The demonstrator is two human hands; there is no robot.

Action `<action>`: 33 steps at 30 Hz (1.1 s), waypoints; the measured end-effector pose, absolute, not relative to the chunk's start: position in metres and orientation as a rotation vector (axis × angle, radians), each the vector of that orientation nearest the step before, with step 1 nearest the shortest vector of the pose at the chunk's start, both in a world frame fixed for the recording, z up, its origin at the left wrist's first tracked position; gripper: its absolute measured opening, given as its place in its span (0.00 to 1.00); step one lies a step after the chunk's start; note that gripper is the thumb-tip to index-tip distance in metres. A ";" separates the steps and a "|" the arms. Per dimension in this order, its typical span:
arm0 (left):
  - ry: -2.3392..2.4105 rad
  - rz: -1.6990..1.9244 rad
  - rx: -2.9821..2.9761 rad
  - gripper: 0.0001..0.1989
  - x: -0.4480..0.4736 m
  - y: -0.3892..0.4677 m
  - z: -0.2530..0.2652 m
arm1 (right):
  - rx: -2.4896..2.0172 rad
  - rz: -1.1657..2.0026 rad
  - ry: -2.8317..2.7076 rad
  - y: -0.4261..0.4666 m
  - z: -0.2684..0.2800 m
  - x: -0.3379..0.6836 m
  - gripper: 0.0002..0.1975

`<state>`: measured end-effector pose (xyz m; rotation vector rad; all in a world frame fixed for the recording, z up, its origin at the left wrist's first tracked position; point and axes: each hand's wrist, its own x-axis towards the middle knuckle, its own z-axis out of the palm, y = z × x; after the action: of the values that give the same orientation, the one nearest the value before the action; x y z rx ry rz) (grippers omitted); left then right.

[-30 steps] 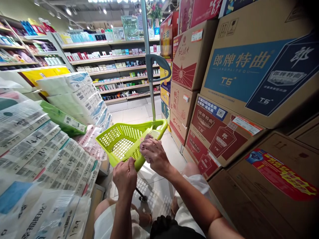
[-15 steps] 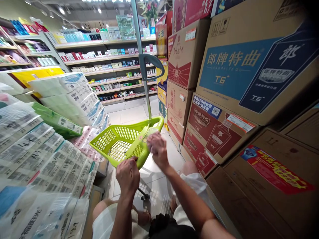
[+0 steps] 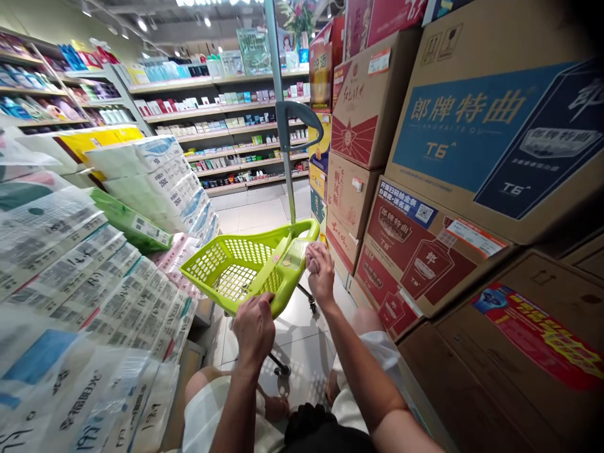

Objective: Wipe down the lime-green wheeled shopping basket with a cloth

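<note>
A lime-green shopping cart [image 3: 224,255] stands in front of me, its perforated basket tilted across the aisle. My left hand [image 3: 255,327] is wrapped over its near rim, thumb on top. Beside the cart's small shallow tray [image 3: 293,255], at the right end of the rim, my right hand [image 3: 321,270] is closed with curled fingers. Whatever it holds, if anything, is hidden by the fingers. A grey pole [image 3: 283,163] with a dark loop handle [image 3: 306,119] rises behind the cart.
Stacked liquor cartons [image 3: 453,132] line the right side closely. On the left are piled packs of tissue paper [image 3: 108,270]. Shelves of small boxed goods [image 3: 226,129] cross the far end. A cart caster [image 3: 282,370] rests on the tiled floor near my feet.
My right hand has moved right, from over the cart's tray to beside its right edge. My left hand keeps its grip on the rim. The view has turned slightly left.
</note>
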<state>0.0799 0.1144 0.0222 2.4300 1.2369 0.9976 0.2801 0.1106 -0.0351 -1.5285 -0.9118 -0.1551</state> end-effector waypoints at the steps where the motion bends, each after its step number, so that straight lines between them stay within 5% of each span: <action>1: 1.220 1.052 2.390 0.34 0.075 0.120 0.019 | -1.526 -0.130 -0.915 0.110 -0.030 0.285 0.25; 6: 1.310 1.312 2.127 0.40 0.063 0.145 -0.001 | -1.450 -0.202 -1.211 0.087 -0.010 0.262 0.28; 27: 1.128 1.115 2.274 0.45 0.094 0.124 -0.014 | -1.718 -0.265 -1.766 0.055 0.042 0.286 0.09; 33: 1.159 1.143 2.319 0.43 0.097 0.127 -0.024 | -1.659 -0.246 -1.775 0.053 0.038 0.287 0.11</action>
<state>0.0967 0.1268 -0.0236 2.3187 1.1590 1.1432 0.2868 0.0531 0.0379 -1.6593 -1.7748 -0.2465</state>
